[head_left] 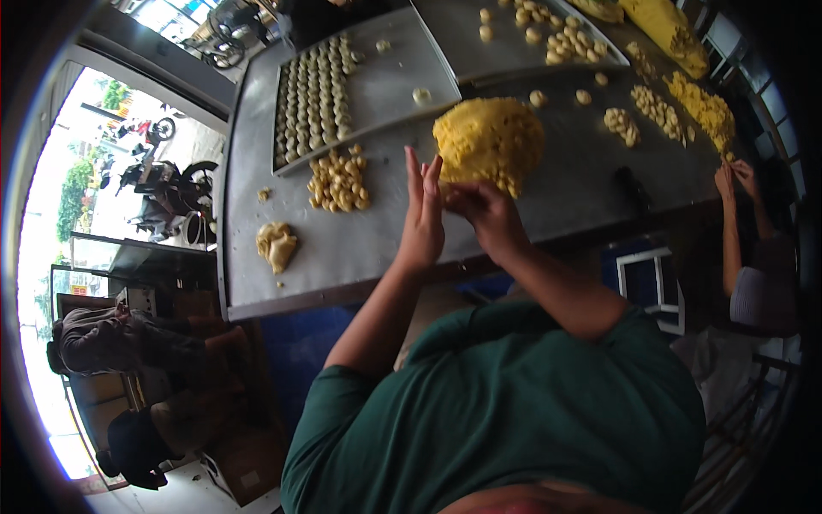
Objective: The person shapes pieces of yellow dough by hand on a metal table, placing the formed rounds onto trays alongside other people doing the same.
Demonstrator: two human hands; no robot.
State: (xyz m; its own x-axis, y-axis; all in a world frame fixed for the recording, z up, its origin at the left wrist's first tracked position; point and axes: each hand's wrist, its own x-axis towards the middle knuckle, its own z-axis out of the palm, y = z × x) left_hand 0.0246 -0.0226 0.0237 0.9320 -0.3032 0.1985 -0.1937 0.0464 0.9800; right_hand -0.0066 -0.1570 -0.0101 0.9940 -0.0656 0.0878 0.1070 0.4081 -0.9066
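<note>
Side by side over the near part of the metal table (342, 257) are my two hands. My left hand (422, 216) is upright, its fingers stretched out and the palm turned to the right. Close against it, my right hand (490, 214) has curled fingers; whatever they hold is hidden. Just beyond both hands sits a big crumbly yellow mound (490, 137). To the left of my hands lies a pile of small glossy dough pieces (338, 182). Nearer the table's left end rests a pale, folded lump of dough (277, 246).
A metal tray (390, 86) with rows of small dough balls stands at the far left. Another tray (445, 26) holds loose balls. On the right, a co-worker's hands (735, 176) are by a yellow crumbly heap (706, 111). A white stool frame (648, 287) stands below the table edge.
</note>
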